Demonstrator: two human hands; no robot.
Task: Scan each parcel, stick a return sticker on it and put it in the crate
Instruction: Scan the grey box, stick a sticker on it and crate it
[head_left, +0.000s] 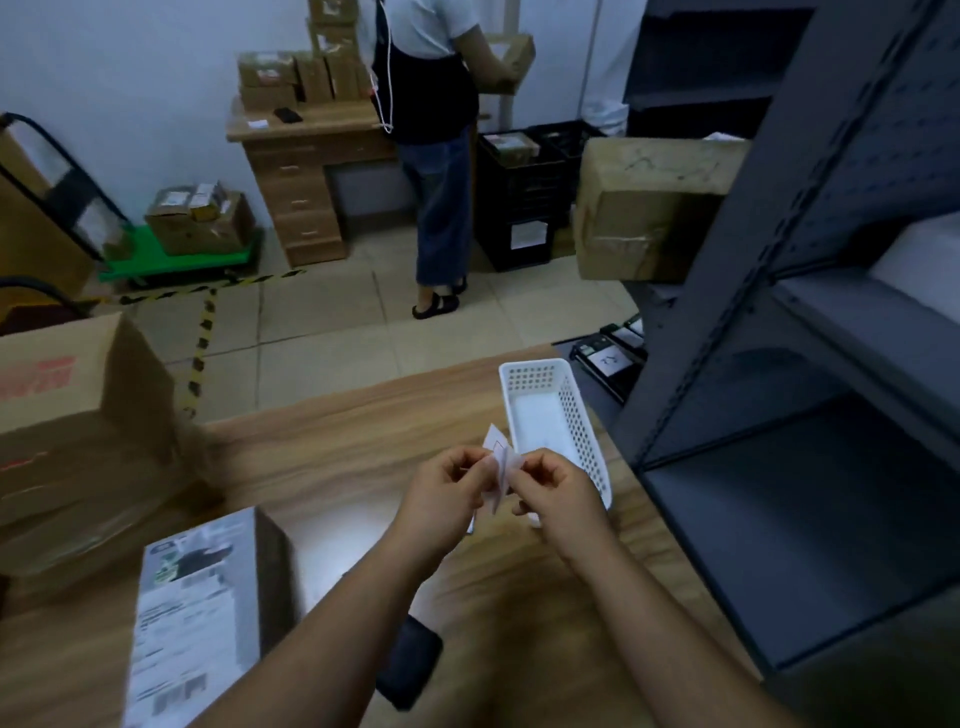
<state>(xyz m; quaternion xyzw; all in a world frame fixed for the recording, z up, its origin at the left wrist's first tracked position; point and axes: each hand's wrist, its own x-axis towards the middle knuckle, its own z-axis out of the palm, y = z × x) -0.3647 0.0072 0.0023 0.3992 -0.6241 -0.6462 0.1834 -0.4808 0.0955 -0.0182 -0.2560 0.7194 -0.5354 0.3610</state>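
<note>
Both my hands meet above the wooden table (332, 457) and pinch a small white return sticker (500, 460) between them. My left hand (447, 499) holds its left side and my right hand (556, 493) holds its right side; the sheet looks folded or partly peeled. A brown parcel (208, 597) with a large white shipping label lies on the table at the lower left, apart from both hands. A dark handheld device (410, 670), perhaps the scanner or a phone, lies on the table under my left forearm.
A white perforated basket (571, 410) stands just beyond my right hand. Large cardboard boxes (78, 415) fill the table's left side. Dark metal shelving (805, 364) rises on the right. Black crates (519, 197) stand on the floor near a person (436, 130) at a far desk.
</note>
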